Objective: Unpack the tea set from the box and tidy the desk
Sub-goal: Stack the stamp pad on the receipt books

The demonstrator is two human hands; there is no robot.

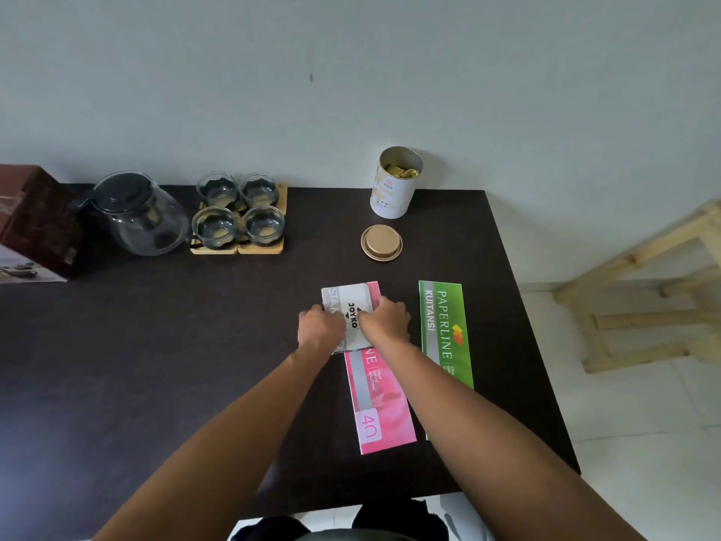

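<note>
Both my hands grip a small white Joyko box (353, 296) that lies on the top end of a pink receipt booklet (384, 408) at the middle right of the dark desk (156, 365). My left hand (320, 326) holds its left side and my right hand (386, 320) holds its right side. At the back left stand a glass teapot (140, 214) with a black lid and several glass cups (240, 212) on wooden coasters. The brown tea set box (37, 224) stands at the far left edge.
A green Paperline booklet (444, 337) lies right of the pink one. An open tin can (394, 183) stands at the back near the wall, its gold lid (381, 242) lying in front of it. A wooden frame (640, 290) stands on the floor off the desk's right edge.
</note>
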